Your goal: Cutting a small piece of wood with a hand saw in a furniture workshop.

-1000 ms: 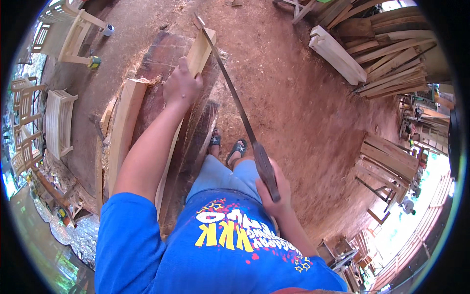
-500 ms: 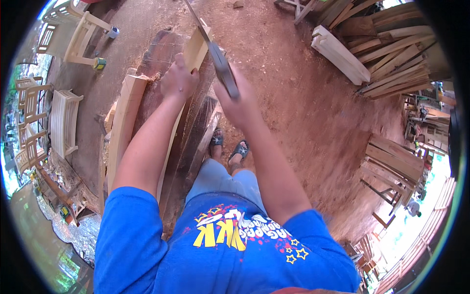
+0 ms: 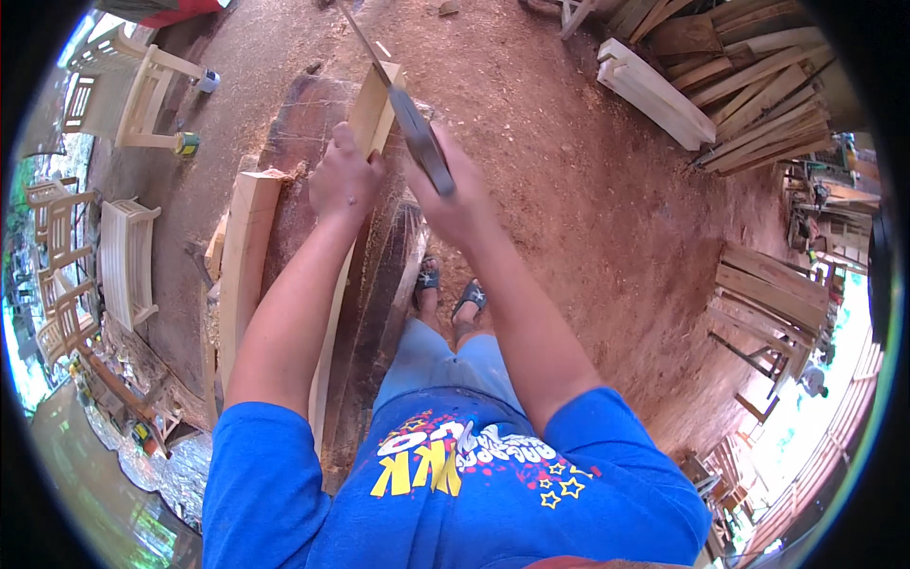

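My right hand (image 3: pixel 455 194) is closed round the dark handle of a handsaw (image 3: pixel 420 137). Its thin blade slants up and left, across the far end of a pale wooden board (image 3: pixel 372 100). My left hand (image 3: pixel 346 178) grips that board a little nearer to me, fingers wrapped over it. The board runs back under my left forearm and lies over a dark, worn wooden bench (image 3: pixel 313 119). Just beyond the cut end shows a small pale sliver of wood (image 3: pixel 382 48). The saw teeth are too fine to make out.
Left of the board lies a thick pale beam (image 3: pixel 248 232) with shavings on its end. Wooden chairs (image 3: pixel 62 213) and a slatted bench (image 3: pixel 128 256) stand farther left. At right are a notched beam (image 3: pixel 654 95), a lumber pile (image 3: pixel 768 104) and stacked planks (image 3: pixel 773 294). Sawdust covers the floor.
My right hand and the saw have shifted slightly down and left. A small pale sliver now shows beyond the board's end. My left hand keeps its grip.
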